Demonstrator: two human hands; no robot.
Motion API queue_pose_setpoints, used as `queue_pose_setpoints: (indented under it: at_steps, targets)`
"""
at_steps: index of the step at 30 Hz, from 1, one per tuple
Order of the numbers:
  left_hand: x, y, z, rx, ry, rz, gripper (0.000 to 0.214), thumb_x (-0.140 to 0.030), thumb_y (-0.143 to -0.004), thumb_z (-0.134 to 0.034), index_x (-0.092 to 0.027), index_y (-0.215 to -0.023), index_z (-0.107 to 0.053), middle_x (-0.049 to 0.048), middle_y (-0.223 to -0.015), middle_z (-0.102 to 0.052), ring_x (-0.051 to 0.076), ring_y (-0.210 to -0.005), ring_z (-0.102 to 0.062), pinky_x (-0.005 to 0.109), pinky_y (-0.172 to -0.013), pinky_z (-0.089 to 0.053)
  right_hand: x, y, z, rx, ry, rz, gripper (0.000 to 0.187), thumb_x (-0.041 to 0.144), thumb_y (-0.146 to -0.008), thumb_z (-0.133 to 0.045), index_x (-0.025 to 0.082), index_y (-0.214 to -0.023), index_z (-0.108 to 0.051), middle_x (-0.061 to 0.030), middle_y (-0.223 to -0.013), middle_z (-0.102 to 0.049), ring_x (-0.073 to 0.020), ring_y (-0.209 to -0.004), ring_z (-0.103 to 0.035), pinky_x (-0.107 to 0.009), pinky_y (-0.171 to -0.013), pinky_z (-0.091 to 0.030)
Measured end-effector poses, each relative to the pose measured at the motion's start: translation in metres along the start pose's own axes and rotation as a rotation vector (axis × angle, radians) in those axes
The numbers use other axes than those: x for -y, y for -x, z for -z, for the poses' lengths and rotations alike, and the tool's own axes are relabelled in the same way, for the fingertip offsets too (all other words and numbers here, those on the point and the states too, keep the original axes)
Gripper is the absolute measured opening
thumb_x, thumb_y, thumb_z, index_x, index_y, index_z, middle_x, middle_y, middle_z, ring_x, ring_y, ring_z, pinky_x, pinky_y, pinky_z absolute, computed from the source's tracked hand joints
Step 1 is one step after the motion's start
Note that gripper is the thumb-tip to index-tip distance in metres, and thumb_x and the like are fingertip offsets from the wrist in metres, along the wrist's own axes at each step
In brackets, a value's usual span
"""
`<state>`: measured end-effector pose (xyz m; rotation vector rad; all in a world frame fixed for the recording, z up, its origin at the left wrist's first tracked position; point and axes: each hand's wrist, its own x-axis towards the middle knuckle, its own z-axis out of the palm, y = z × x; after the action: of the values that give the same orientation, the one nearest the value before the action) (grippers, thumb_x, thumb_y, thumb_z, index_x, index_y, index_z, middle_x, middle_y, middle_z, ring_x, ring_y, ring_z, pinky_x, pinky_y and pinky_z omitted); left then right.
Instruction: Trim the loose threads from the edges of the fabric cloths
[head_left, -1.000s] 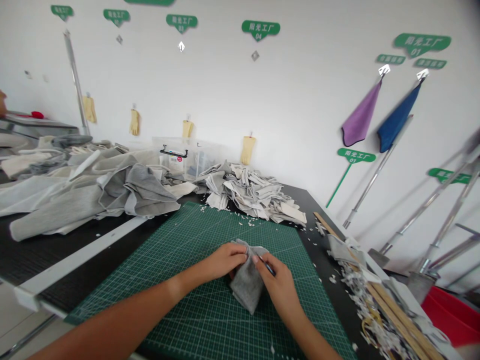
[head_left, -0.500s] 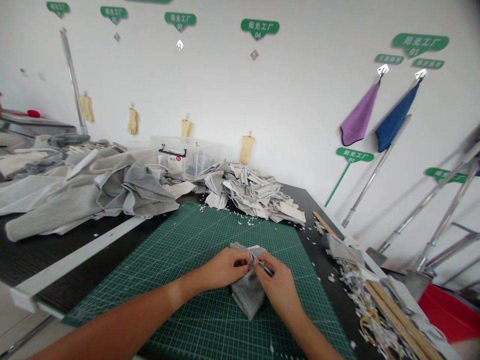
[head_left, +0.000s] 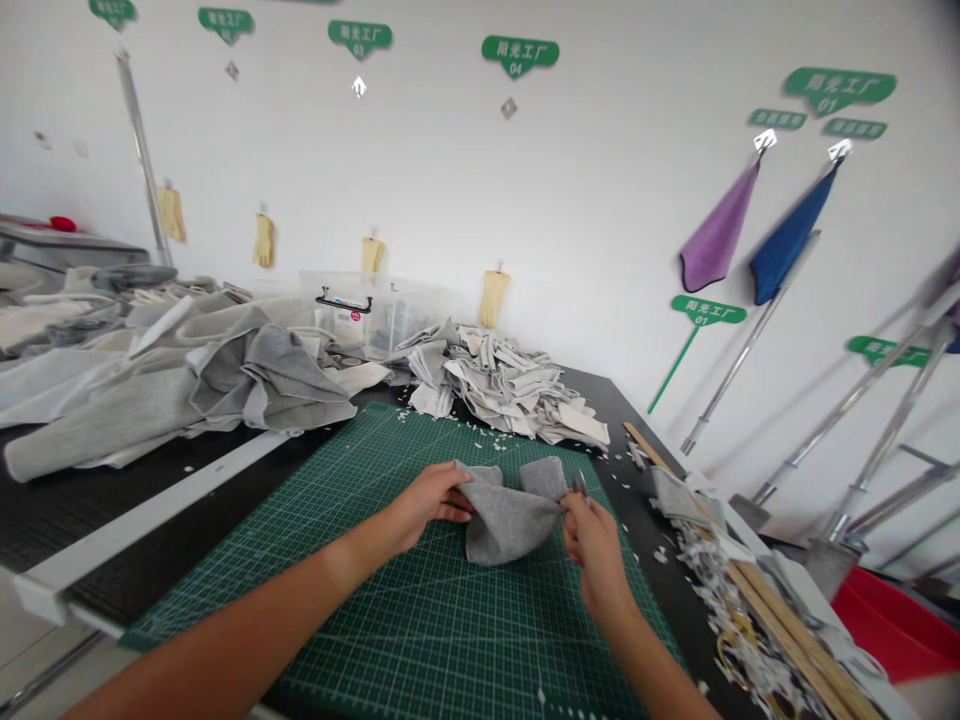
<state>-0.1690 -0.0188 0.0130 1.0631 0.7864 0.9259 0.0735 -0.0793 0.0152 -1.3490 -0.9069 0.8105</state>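
Observation:
A piece of grey fabric (head_left: 510, 525) is stretched between my two hands just over the green cutting mat (head_left: 390, 610). My left hand (head_left: 431, 505) pinches its left edge with thumb and fingers. At the right edge, my right hand (head_left: 596, 550) grips a corner of the cloth. The same hand also holds a small metal tool that looks like thread snips (head_left: 581, 485), its pointed tips sticking up past the fingers. The fabric sags in the middle, and a flap stands up near the right hand.
Behind the mat lies a heap of grey and white fabric pieces (head_left: 495, 380), with scraps around it. Larger cloths (head_left: 187, 380) pile up at left near a clear plastic box (head_left: 352, 320). Wooden strips (head_left: 795, 630) and shredded offcuts (head_left: 705, 560) line the right edge.
My hands have moved apart, left hand leftward and right hand rightward and up. The grey fabric, bunched between them before, is now spread out, and the snips' tips now point upward.

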Motion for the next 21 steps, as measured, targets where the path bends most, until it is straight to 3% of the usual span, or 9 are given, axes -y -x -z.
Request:
queue_pose_setpoints:
  at_steps: [5,10,12,15,18,21]
  targets:
    - [-0.011,-0.005,0.011,-0.047,0.169,0.043,0.024,-0.025,-0.073,-0.075,-0.016,-0.091,-0.061,0.0074,-0.091,-0.068,0.016,-0.080,-0.065,0.031,-0.078,-0.058,0.003,-0.005,0.003,-0.012,-0.067,-0.028,0.037,0.044,-0.075,-0.070,0.022,-0.071,-0.041,0.0113,-0.049,-0.029,-0.0050,-0.040,-0.021,-0.018,-0.036,-0.014]
    - [-0.035,-0.001,0.013,-0.077,0.035,-0.300,0.030,-0.029,-0.076,-0.072,-0.020,-0.103,-0.065,0.0083,-0.112,-0.067,0.023,-0.104,-0.063,0.034,-0.083,-0.059,0.019,-0.003,0.003,-0.052,-0.137,0.091,0.033,0.040,-0.073,-0.075,0.019,-0.088,-0.054,0.0125,-0.051,-0.027,-0.0048,-0.041,-0.019,-0.018,-0.037,-0.014]
    - [-0.043,0.000,0.015,-0.124,0.015,-0.369,0.037,-0.027,-0.074,-0.071,-0.021,-0.110,-0.065,0.0076,-0.115,-0.066,0.023,-0.105,-0.063,0.034,-0.082,-0.059,0.022,-0.004,0.005,-0.033,-0.131,0.105,0.031,0.037,-0.074,-0.074,0.019,-0.090,-0.054,0.0122,-0.052,-0.026,-0.0049,-0.042,-0.020,-0.018,-0.038,-0.014]
    - [-0.050,0.000,0.020,-0.217,-0.038,-0.337,0.034,-0.023,-0.071,-0.066,-0.018,-0.104,-0.064,0.0056,-0.096,-0.068,0.020,-0.086,-0.066,0.034,-0.072,-0.060,0.021,-0.007,0.009,0.029,-0.040,0.056,0.027,0.037,-0.075,-0.070,0.020,-0.083,-0.051,0.0113,-0.052,-0.028,-0.0051,-0.042,-0.020,-0.019,-0.038,-0.014]
    - [-0.053,0.000,0.027,-0.297,-0.117,-0.215,0.022,-0.024,-0.069,-0.064,-0.016,-0.090,-0.059,0.0025,-0.078,-0.064,0.018,-0.069,-0.064,0.035,-0.062,-0.060,0.015,-0.010,0.011,0.084,0.099,-0.009,0.026,0.040,-0.075,-0.067,0.019,-0.079,-0.053,0.0101,-0.049,-0.031,-0.0059,-0.040,-0.023,-0.021,-0.038,-0.014]
    - [-0.053,0.000,0.031,-0.253,-0.142,-0.093,0.025,-0.032,-0.072,-0.068,-0.016,-0.085,-0.055,0.0040,-0.078,-0.065,0.019,-0.071,-0.065,0.037,-0.065,-0.060,0.011,-0.012,0.010,0.090,0.222,0.012,0.027,0.043,-0.076,-0.065,0.017,-0.080,-0.058,0.0089,-0.047,-0.035,-0.0071,-0.040,-0.026,-0.022,-0.039,-0.017]
